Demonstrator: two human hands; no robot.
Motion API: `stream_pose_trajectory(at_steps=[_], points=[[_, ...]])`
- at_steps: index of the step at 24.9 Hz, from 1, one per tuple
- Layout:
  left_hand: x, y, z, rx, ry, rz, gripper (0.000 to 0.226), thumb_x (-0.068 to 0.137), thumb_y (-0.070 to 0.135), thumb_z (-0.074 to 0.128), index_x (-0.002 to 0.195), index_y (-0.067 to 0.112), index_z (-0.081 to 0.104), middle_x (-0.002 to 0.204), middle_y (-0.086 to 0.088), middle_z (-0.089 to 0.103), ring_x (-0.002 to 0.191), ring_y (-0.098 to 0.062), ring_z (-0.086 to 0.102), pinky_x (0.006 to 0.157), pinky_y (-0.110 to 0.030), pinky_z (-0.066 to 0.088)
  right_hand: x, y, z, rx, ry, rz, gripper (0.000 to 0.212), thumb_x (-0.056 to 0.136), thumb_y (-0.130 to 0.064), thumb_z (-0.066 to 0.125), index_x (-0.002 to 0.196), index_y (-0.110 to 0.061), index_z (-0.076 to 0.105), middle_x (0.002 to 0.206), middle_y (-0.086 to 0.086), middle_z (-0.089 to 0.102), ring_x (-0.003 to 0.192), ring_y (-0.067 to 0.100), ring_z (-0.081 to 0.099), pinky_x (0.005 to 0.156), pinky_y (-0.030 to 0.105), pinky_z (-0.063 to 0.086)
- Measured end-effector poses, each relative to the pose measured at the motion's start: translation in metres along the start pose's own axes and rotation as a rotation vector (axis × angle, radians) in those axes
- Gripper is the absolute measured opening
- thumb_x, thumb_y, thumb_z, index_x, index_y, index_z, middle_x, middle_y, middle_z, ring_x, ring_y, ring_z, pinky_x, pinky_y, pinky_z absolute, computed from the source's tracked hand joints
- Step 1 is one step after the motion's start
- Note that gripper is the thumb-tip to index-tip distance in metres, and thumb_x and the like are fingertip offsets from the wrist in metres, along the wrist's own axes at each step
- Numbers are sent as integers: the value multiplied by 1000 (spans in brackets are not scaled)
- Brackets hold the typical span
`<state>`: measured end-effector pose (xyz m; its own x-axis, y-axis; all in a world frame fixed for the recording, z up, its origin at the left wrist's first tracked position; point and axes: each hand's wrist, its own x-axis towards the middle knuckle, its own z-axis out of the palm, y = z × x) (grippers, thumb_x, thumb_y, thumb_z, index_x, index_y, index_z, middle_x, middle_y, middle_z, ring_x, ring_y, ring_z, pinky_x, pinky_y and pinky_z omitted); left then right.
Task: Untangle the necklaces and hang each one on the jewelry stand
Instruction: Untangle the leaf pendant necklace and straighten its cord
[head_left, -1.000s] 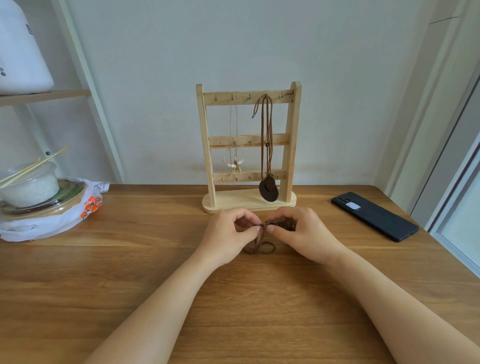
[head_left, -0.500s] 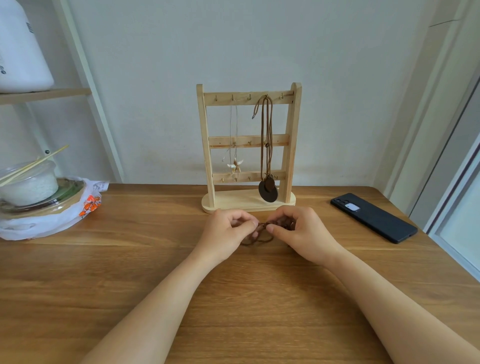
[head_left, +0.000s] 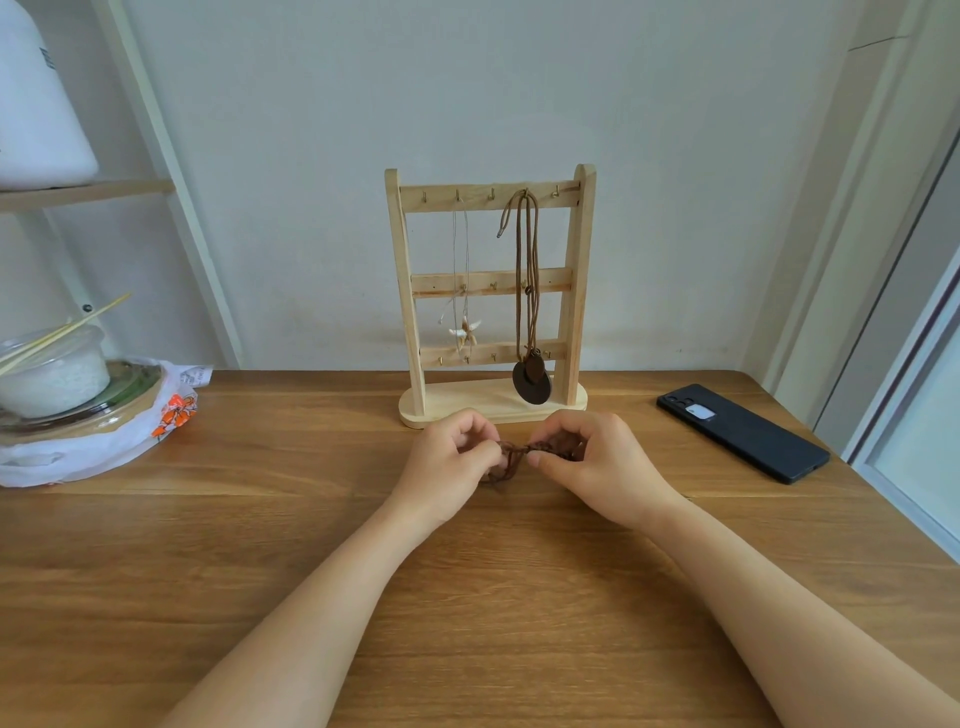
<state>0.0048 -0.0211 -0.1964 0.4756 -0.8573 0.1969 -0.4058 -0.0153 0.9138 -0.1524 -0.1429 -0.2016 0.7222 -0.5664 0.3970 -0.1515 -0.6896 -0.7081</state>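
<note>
Left hand (head_left: 447, 462) and right hand (head_left: 602, 467), just in front of the jewelry stand (head_left: 402, 291), above the counter (head_left: 311, 545): fingers curled, both pinching one tangled brown cord necklace (head_left: 511, 460) between them. On the stand: shell-pendant thread necklace (head_left: 467, 330), left half; disc-pendant cord necklace (head_left: 531, 384), right half. Black phone (head_left: 743, 431), right of the stand.
</note>
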Motion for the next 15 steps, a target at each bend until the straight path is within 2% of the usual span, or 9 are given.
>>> stream_pose_trajectory(at_steps=[3, 5, 7, 9, 10, 12, 13, 15], points=[[0, 4, 1, 20, -182, -4, 9, 77, 19, 56, 69, 18, 56, 68, 6, 53, 70, -8, 49, 75, -33, 40, 1, 0, 1, 3, -1, 10, 6, 89, -19, 75, 93, -22, 74, 81, -6, 71, 77, 7, 64, 69, 17, 51], [-1, 8, 0, -77, -198, -7, 5, 68, 21, 50, 65, 17, 49, 67, 6, 47, 70, -8, 45, 75, -33, 35, 3, 3, 0, 2, 18, 51, 4, 90, -19, 74, 93, -23, 73, 82, -3, 71, 78, 9, 64, 69, 20, 52], [-1, 11, -6, -374, -35, -46, 3, 63, 18, 47, 65, 16, 47, 68, 6, 50, 77, -11, 49, 79, -35, 35, 5, 10, -2, -24, 27, 112, 4, 91, -21, 73, 93, -24, 72, 84, -3, 71, 80, 10, 64, 71, 22, 52], [3, 10, -16, -743, 263, -147, 3, 71, 14, 49, 69, 14, 51, 72, 5, 57, 79, -14, 51, 76, -31, 37, 6, 15, -5, -58, 17, 162, 4, 92, -22, 72, 95, -25, 73, 84, -5, 71, 80, 6, 63, 69, 17, 47], [6, 8, -21, -806, 415, -214, 9, 78, 11, 50, 70, 14, 53, 73, 4, 58, 76, -14, 51, 72, -29, 38, 6, 16, -6, -61, 3, 177, 6, 92, -22, 72, 98, -25, 74, 85, -7, 70, 78, 1, 62, 67, 11, 44], [10, 4, -25, -654, 590, -337, 11, 85, 12, 56, 75, 12, 59, 77, 4, 56, 74, -12, 50, 70, -27, 39, 6, 14, -6, -58, -34, 182, 12, 94, -22, 70, 105, -25, 75, 87, -11, 70, 75, -7, 60, 65, 7, 42], [11, 4, -24, -558, 614, -366, 6, 86, 14, 59, 83, 11, 62, 82, 5, 57, 77, -12, 51, 71, -27, 39, 5, 11, -7, -64, -51, 175, 15, 94, -22, 70, 108, -26, 74, 88, -13, 71, 76, -8, 60, 66, 7, 43], [9, 2, -19, -428, 613, -319, 13, 89, 15, 62, 102, 14, 64, 95, 7, 61, 86, -8, 55, 71, -25, 39, 5, 9, -6, -71, -66, 161, 17, 95, -22, 69, 111, -26, 74, 92, -13, 71, 82, -5, 62, 69, 8, 44]])
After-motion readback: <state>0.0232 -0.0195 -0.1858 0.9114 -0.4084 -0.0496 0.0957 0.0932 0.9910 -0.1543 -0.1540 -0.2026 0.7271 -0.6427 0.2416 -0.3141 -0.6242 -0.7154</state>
